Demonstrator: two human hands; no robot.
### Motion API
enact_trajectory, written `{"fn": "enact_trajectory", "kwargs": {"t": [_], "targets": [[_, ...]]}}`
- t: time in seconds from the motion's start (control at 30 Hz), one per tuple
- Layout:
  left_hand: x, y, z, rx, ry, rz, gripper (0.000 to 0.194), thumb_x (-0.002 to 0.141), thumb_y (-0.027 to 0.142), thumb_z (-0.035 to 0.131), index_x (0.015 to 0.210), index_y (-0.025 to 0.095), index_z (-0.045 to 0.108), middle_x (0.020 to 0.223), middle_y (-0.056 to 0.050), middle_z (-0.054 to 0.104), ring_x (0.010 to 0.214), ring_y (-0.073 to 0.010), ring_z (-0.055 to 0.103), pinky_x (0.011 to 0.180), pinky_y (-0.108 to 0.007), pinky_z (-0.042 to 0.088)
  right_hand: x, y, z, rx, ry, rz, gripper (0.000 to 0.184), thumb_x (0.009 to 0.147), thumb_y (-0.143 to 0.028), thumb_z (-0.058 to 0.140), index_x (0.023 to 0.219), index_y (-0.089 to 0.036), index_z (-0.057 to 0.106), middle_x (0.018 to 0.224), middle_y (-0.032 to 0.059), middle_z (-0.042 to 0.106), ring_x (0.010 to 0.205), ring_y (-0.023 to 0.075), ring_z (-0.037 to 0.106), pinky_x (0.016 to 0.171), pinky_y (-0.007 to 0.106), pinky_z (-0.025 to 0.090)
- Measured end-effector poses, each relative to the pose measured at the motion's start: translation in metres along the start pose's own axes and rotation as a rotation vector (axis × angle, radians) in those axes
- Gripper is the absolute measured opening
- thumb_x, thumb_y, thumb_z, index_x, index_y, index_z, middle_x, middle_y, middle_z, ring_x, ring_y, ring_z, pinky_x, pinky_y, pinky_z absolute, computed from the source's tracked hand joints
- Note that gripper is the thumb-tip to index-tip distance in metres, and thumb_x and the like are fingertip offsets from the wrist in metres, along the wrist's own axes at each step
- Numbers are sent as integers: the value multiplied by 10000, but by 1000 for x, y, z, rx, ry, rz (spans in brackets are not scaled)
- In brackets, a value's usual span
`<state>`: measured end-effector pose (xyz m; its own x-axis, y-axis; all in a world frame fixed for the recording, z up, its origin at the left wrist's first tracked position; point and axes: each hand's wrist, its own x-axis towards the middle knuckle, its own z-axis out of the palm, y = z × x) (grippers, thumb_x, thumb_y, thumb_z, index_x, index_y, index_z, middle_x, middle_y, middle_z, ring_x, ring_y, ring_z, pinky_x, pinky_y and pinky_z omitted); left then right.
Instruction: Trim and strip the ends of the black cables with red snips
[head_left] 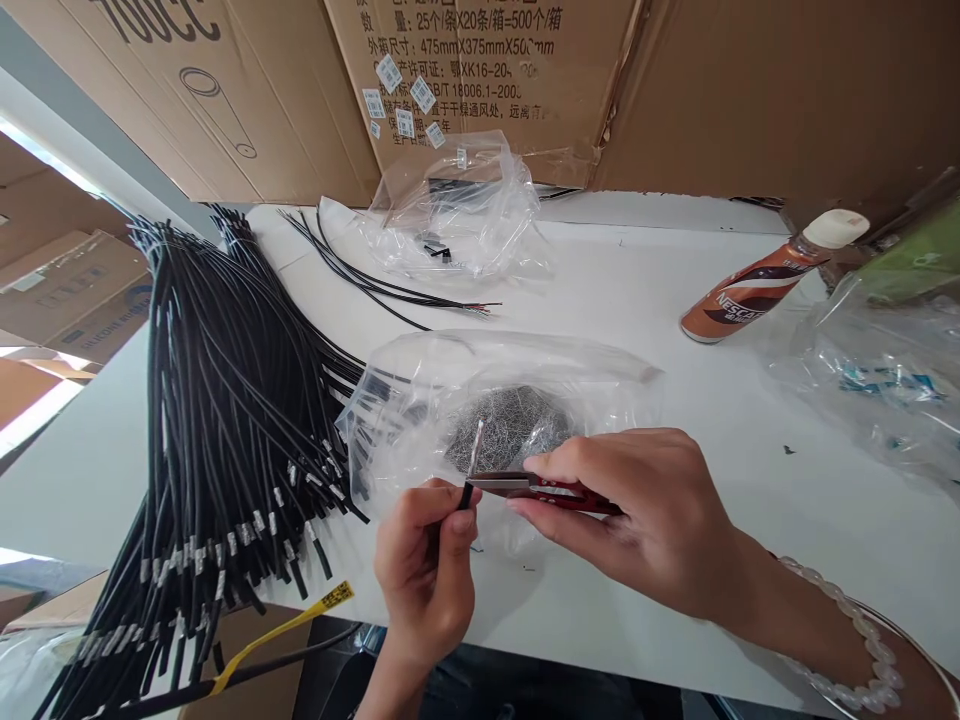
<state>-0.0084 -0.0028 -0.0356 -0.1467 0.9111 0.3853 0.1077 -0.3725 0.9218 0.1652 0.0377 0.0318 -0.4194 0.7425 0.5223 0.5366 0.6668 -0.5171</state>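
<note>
Cable front ctr, just above the white table, tilted only slightly — we've got it pinched btwn thumb and fingers of our L hand, its silvery end poking up past the black jacket. In our R hand we're gripping red-handled snips, thumb on top, fingers below, blades right at the spot where black gives way to silver; how tight they bite, we can't tell. Just behind: a clear plastic bag w/ a tangle of fine wire. On our L, a big bundle of black cables, many w/ silvery bands nr the ends, plus a yellow tag below. Farther back, some loose cables, a 2nd clear bag, then cardboard boxes w/ printed text. Off R, a brown bottle, white cap on — and we're wearing a pale bead bracelet, R wrist.
</note>
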Motion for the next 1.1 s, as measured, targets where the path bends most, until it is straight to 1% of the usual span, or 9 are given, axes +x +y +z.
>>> {"fn": "enact_trajectory", "kwargs": {"t": [0.1, 0.33, 0.4, 0.63, 0.83, 0.93, 1.03, 1.1], "targets": [[0, 0, 0, 2, 1, 11, 104, 953, 161, 519, 896, 227, 575, 652, 33, 513, 562, -95, 457, 527, -198, 408, 0, 0, 1, -10, 2, -9, 268, 971, -307, 591, 749, -162, 558, 578, -64, 544, 484, 59, 381, 466, 204, 327], [6, 0, 0, 2, -14, 95, 95, 942, 143, 515, 885, 201, 564, 629, 35, 498, 506, -85, 429, 468, -189, 392, 0, -1, 1, -21, 19, -26, 263, 959, -283, 603, 736, -159, 539, 576, -63, 534, 492, 63, 372, 467, 209, 322], [6, 0, 0, 7, -14, 99, 97, 941, 134, 513, 893, 200, 565, 634, 33, 499, 515, -87, 432, 469, -189, 392, 0, -1, 0, -25, 17, -23, 266, 955, -281, 609, 731, -158, 537, 581, -62, 539, 493, 61, 374, 469, 210, 324], [5, -2, -1, 28, -25, 113, 112, 938, 114, 509, 927, 198, 582, 652, 32, 521, 507, -79, 423, 453, -181, 375, 1, 3, 2, -12, 16, -6, 292, 967, -314, 592, 728, -151, 556, 547, -80, 491, 474, 51, 342, 441, 202, 300], [3, -3, -2, 40, -28, 112, 106, 936, 107, 513, 922, 198, 567, 665, 27, 538, 528, -83, 432, 476, -188, 396, 2, 2, 4, -14, 12, -1, 301, 976, -324, 577, 726, -157, 548, 545, -79, 500, 465, 52, 345, 434, 206, 297], [4, -1, 0, 48, -27, 105, 101, 937, 113, 516, 899, 195, 560, 651, 31, 527, 516, -77, 425, 466, -183, 384, 2, 2, 1, -33, 46, 5, 286, 978, -309, 575, 734, -163, 542, 546, -73, 518, 463, 51, 378, 446, 204, 317], [5, 1, 1, 57, -24, 85, 105, 940, 118, 517, 878, 191, 561, 620, 43, 489, 497, -69, 416, 453, -177, 366, 2, 2, -3, -54, 95, 33, 233, 956, -294, 615, 774, -164, 552, 572, -71, 565, 470, 43, 429, 474, 192, 350], [5, 1, 0, 64, -11, 70, 106, 945, 123, 512, 888, 192, 569, 632, 42, 490, 503, -67, 422, 453, -174, 364, 2, 2, -5, -57, 89, 30, 221, 955, -299, 619, 791, -165, 556, 568, -74, 563, 465, 42, 424, 475, 190, 352]]}}
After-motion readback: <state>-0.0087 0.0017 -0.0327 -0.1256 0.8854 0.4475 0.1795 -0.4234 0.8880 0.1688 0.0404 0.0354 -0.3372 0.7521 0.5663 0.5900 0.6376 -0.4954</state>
